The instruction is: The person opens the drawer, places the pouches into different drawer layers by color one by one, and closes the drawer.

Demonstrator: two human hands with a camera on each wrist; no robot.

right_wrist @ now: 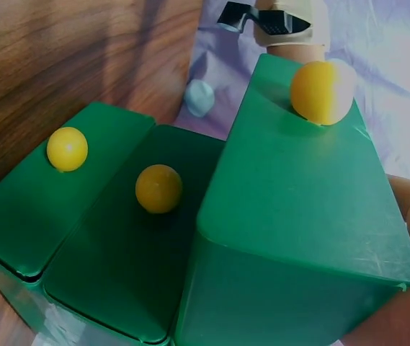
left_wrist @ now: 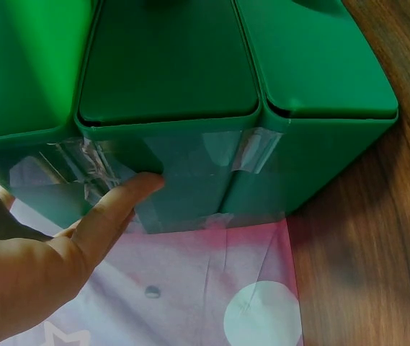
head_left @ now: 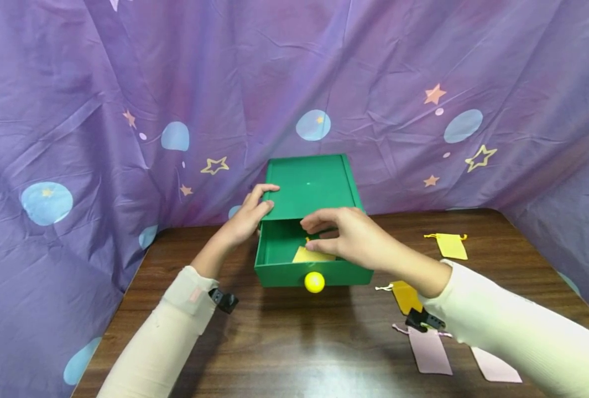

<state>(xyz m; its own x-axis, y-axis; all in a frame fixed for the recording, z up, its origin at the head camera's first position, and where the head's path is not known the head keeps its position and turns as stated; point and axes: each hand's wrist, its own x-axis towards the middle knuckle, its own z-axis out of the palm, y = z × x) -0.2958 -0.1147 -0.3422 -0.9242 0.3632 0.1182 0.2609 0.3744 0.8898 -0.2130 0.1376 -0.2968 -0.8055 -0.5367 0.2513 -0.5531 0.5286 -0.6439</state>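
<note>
A green cabinet (head_left: 309,185) of stacked drawers stands on the table, its top drawer (head_left: 284,275) pulled out by a yellow knob's side. Inside that drawer lies a yellow drawstring pouch (head_left: 310,254). My right hand (head_left: 356,237) is over the drawer, fingers bent loosely and apart from the thumb, which is close to the pouch; whether it touches is unclear. My left hand (head_left: 246,218) rests on the cabinet's left top edge. In the left wrist view, a finger of the left hand (left_wrist: 53,259) lies against the cabinet's taped side (left_wrist: 190,180).
On the table's right lie a yellow pouch (head_left: 452,247), an orange-yellow pouch (head_left: 406,298) and two pale pink pouches (head_left: 429,351), one partly under the right sleeve. Behind the cabinet hangs a purple curtain (head_left: 254,83). Lower drawers with yellow knobs (right_wrist: 159,189) are closed.
</note>
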